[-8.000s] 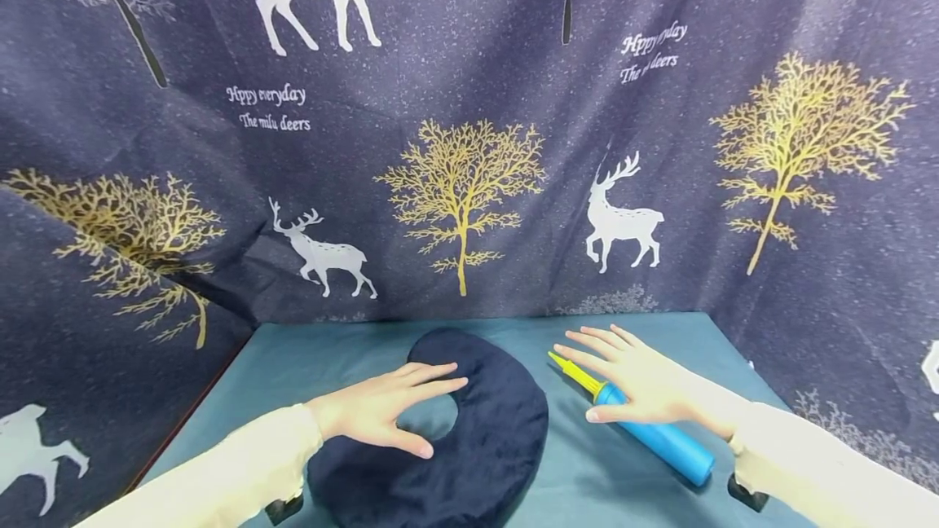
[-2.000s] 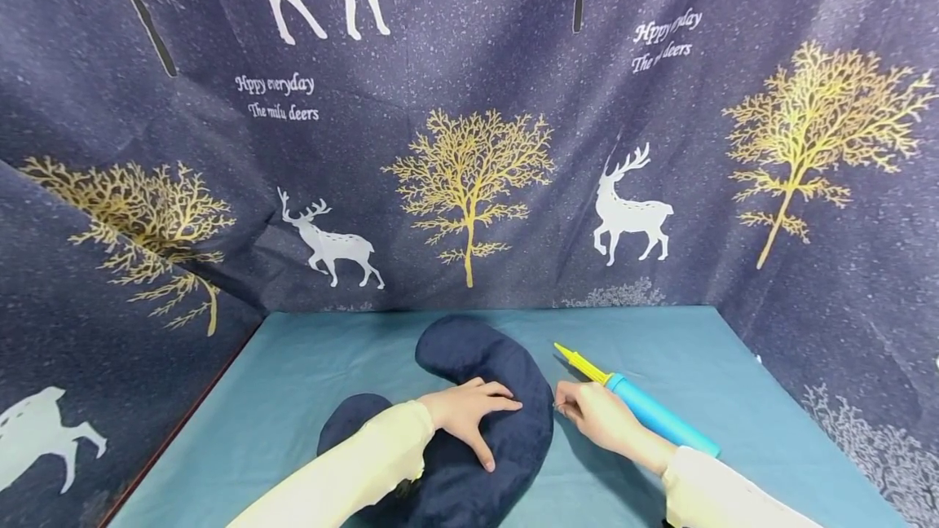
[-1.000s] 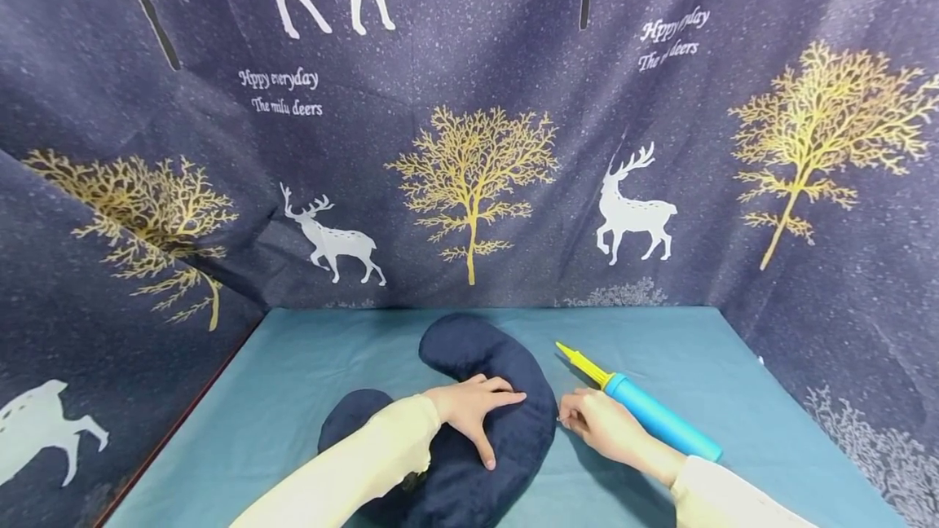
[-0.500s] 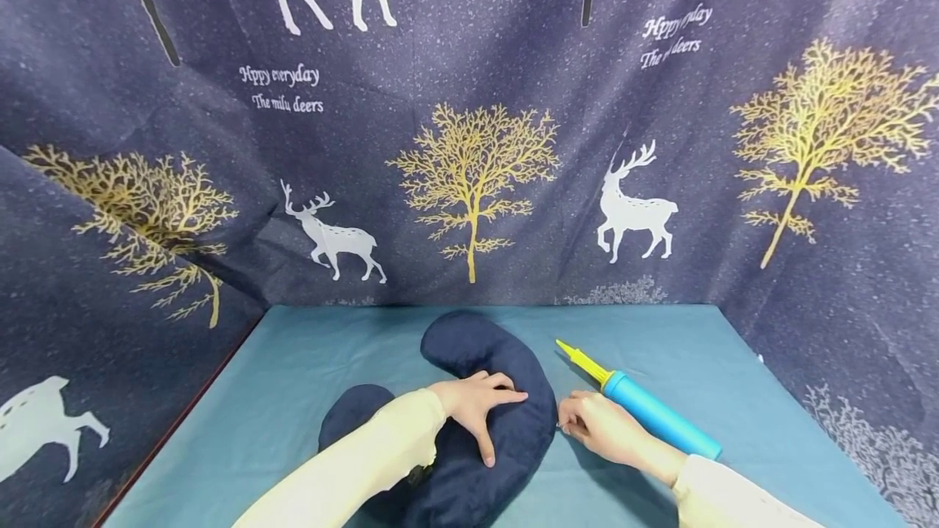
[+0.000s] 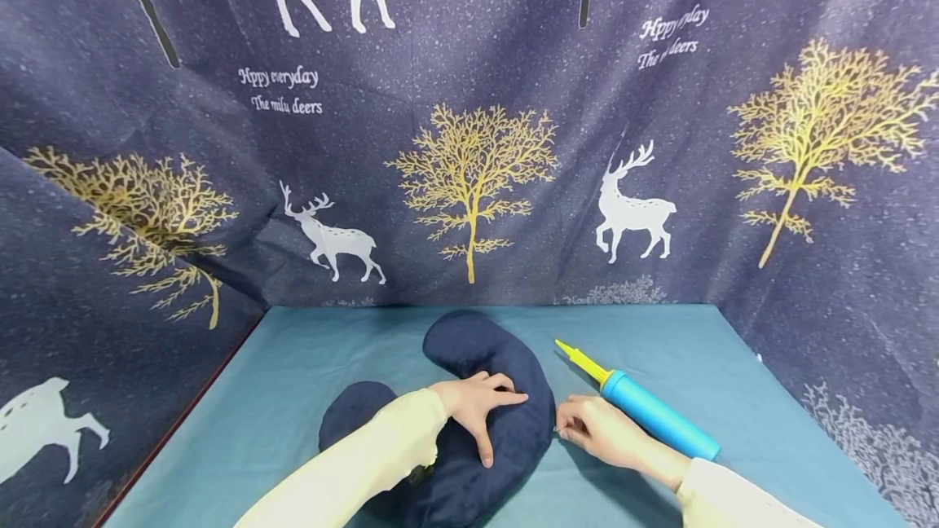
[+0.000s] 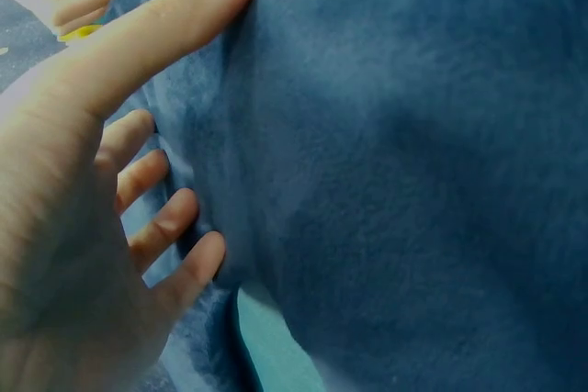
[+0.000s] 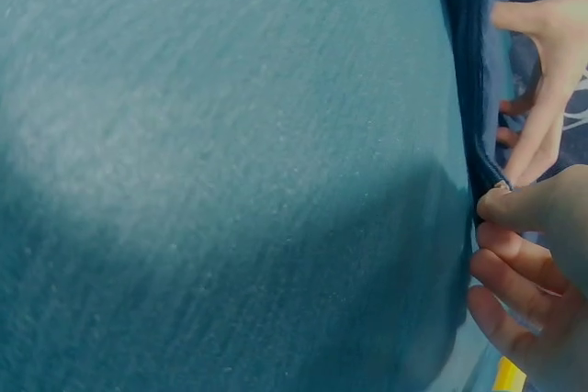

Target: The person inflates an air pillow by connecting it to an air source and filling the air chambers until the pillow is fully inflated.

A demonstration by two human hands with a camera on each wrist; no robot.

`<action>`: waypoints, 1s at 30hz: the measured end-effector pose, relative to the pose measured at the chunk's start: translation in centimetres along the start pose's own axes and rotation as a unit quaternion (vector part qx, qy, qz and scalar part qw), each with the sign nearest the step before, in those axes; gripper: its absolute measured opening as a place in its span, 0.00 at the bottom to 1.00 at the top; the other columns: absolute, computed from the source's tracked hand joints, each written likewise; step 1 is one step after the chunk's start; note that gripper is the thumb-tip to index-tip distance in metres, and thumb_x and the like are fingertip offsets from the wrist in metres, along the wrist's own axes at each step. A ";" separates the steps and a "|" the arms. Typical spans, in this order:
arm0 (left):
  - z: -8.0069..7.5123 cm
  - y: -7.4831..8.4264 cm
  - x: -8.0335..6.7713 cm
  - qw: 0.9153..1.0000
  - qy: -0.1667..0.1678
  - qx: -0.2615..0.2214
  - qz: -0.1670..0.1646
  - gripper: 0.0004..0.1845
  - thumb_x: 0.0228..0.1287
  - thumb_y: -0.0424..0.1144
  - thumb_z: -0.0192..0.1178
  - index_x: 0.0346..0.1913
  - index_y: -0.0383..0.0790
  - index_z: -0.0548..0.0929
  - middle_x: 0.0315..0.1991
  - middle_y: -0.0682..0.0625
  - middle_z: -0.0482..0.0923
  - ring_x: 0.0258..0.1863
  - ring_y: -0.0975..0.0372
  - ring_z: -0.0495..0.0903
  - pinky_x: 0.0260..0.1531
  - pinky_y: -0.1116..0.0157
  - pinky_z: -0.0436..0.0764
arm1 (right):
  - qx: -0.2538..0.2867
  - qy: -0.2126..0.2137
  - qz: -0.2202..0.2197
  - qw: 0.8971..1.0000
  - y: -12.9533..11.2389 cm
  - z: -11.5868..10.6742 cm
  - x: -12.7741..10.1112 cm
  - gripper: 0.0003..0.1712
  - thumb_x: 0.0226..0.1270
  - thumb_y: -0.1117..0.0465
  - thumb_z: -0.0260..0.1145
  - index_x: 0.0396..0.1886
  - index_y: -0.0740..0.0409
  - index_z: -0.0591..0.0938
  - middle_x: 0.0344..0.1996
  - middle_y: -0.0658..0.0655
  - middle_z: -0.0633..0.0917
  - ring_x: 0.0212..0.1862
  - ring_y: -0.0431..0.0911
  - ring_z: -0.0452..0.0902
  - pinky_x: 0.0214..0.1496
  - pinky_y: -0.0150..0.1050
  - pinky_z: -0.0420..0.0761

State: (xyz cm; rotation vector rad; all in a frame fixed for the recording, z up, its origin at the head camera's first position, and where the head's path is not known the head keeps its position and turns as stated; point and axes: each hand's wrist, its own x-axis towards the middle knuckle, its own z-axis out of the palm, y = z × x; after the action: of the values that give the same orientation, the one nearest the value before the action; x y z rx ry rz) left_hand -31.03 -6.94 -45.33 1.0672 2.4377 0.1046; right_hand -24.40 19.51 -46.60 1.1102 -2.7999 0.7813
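A navy plush U-shaped neck pillow [image 5: 513, 438] lies on the teal table cover, its opening toward the back left. My left hand [image 5: 469, 406] rests on top of it with thumb and index finger spread; the left wrist view shows the other fingers over the pillow's inner curve. At the pillow's right edge my right hand [image 5: 597, 430] pinches a small metallic zipper pull [image 7: 501, 187] between thumb and index finger. A dark zipper seam [image 7: 476, 98] runs along that edge. Most of the pull is hidden by the fingertips.
A blue hand air pump [image 5: 660, 414] with a yellow nozzle [image 5: 583, 363] lies slantwise just right of my right hand. Dark cloth [image 5: 469, 63] printed with deer and trees hangs behind the table [image 5: 308, 349] and on both sides.
From hovering, my left hand has come down on the pillow and my right hand has moved to its right edge. Over the last two seconds the right hand has slid slightly nearer along the edge.
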 end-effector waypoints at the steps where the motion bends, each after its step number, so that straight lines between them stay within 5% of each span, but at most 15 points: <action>1: -0.5 0.7 -0.6 1.000 -0.001 0.001 -0.005 0.58 0.41 0.60 0.78 0.76 0.71 0.54 0.74 0.62 0.54 0.69 0.58 0.59 0.68 0.57 0.67 | 0.006 0.004 0.006 1.000 0.1 0.0 0.0 0.07 0.66 0.62 0.67 0.29 0.46 0.81 0.26 0.42 0.78 0.26 0.27 0.66 0.27 0.26 0.70; 6: -1.0 2.0 -1.7 1.000 0.009 0.016 -0.021 0.57 0.43 0.59 0.78 0.77 0.67 0.56 0.73 0.60 0.55 0.66 0.60 0.60 0.66 0.61 0.68 | 0.028 0.025 0.029 0.999 0.4 -0.4 0.2 0.06 0.66 0.62 0.67 0.29 0.48 0.81 0.25 0.43 0.78 0.25 0.28 0.67 0.27 0.27 0.71; 17: -0.7 2.9 -1.3 0.997 0.021 0.020 -0.065 0.54 0.45 0.63 0.75 0.75 0.67 0.58 0.70 0.61 0.58 0.62 0.62 0.63 0.59 0.65 0.73 | 0.013 0.046 0.083 0.995 1.3 -0.8 0.9 0.07 0.65 0.64 0.67 0.27 0.50 0.81 0.23 0.42 0.77 0.25 0.30 0.66 0.27 0.28 0.70; 26: -0.2 0.9 -1.5 0.994 0.044 0.049 0.084 0.45 0.59 0.62 0.65 0.77 0.62 0.57 0.75 0.56 0.59 0.64 0.62 0.65 0.62 0.65 0.71 | 0.009 0.054 0.087 0.995 1.5 -0.5 0.9 0.08 0.65 0.65 0.67 0.27 0.50 0.81 0.24 0.44 0.79 0.24 0.28 0.67 0.27 0.28 0.71; 30: 0.0 0.6 -1.6 0.993 0.047 0.048 0.101 0.45 0.60 0.62 0.65 0.77 0.63 0.56 0.76 0.57 0.58 0.64 0.62 0.65 0.62 0.64 0.71 | -0.003 0.078 0.086 0.993 2.0 -0.6 1.2 0.09 0.64 0.67 0.67 0.26 0.52 0.81 0.23 0.45 0.80 0.23 0.28 0.66 0.26 0.27 0.70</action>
State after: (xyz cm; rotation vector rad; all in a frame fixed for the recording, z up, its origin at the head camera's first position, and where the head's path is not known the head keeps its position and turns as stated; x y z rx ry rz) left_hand -29.69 -7.64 -44.56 1.3805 2.4314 0.1079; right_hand -26.73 20.26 -46.72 0.7768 -2.7889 0.8314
